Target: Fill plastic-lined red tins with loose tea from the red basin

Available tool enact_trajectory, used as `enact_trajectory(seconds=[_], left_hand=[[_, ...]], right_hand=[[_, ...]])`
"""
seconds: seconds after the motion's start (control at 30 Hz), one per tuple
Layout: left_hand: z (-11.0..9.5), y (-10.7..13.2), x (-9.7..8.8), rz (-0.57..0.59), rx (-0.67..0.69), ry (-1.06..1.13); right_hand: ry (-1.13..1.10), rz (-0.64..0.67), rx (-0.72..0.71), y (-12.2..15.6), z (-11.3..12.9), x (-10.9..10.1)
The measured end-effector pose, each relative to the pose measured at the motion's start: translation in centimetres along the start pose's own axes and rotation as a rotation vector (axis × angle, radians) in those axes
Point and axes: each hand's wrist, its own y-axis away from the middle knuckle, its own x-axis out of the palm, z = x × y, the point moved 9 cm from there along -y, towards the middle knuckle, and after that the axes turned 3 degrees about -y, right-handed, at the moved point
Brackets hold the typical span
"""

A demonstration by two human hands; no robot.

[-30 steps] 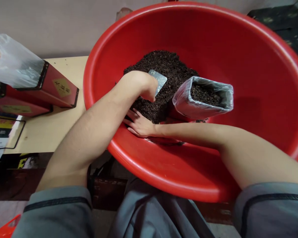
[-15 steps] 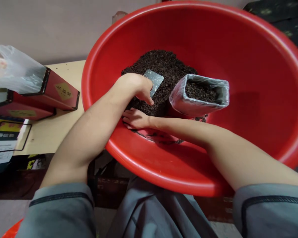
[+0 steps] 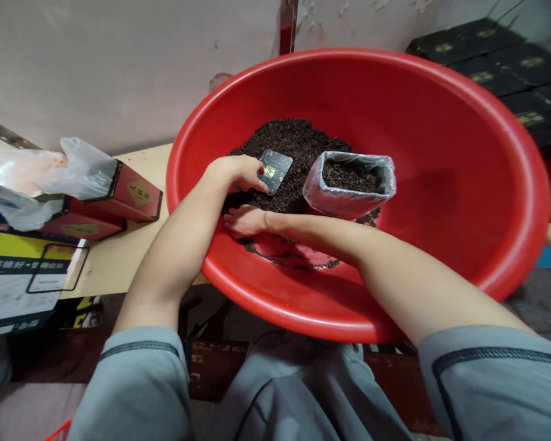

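- Here we are over the red plastic tub, and the heap of dark tea leaves lies to the left on its floor.
- My left hand has the near-left edge of a dark rectangular plate pinched, thumb showing, the other fingers partly out of sight; the plate, gold-lettered face up, lies against the heap.
- My right hand is down at the heap's near edge by the tub wall, fingers bent; whether it grips any leaves, I cannot tell.
- Just right of the heap stands the plastic-lined container, inside the tub, mouth up, with leaves below its rim.
- Off to my left, red tins with yellow diamond labels sit on the counter, plastic bagging at their mouths.
- My call on the step: scooping and gathering loose leaves, plate in one hand, the other hand backing it up.
- The next move, I judge, calls for a firm pinch, a low, level plate and a guarding right hand, or leaves could slide off the edge.
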Motion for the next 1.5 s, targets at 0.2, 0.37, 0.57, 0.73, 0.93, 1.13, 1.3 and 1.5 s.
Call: enact_trajectory(seconds=[0.2,0.37,0.57,0.73,0.93,1.13,1.3,1.5], left_hand=[[-0.4,1.2,-2.7,-0.185,0.085,0.016],[1.9,3.8,-7.4,-0.580,0.062,0.117],[3.0,5.4,-8.9,-0.719,0.052,0.229],[2.7,5.0,-8.8,-0.689,0.072,0.197],[2.4,5.0,-8.4,-0.627,0.097,0.182],[2.0,5.0,-7.9,-0.563,0.103,0.182],[1.8,5.1,-7.8,-0.547,0.088,0.174],[1.7,4.7,-7.6,-0.542,0.092,0.138]], right_hand=[[0.046,-0.023,0.017,1.1,-0.4,-4.0],[0.110,-0.108,0.136,3.9,-2.3,-10.0],[0.161,-0.350,0.451,12.5,-6.8,-16.8],[0.132,-0.320,0.633,21.0,-9.0,-15.7],[-0.037,-0.283,0.601,25.1,-10.5,-13.1],[-0.209,-0.436,0.491,25.2,-10.8,-13.2],[-0.277,-0.616,0.447,25.7,-10.1,-14.8],[-0.240,-0.715,0.657,26.5,-11.0,-15.7]])
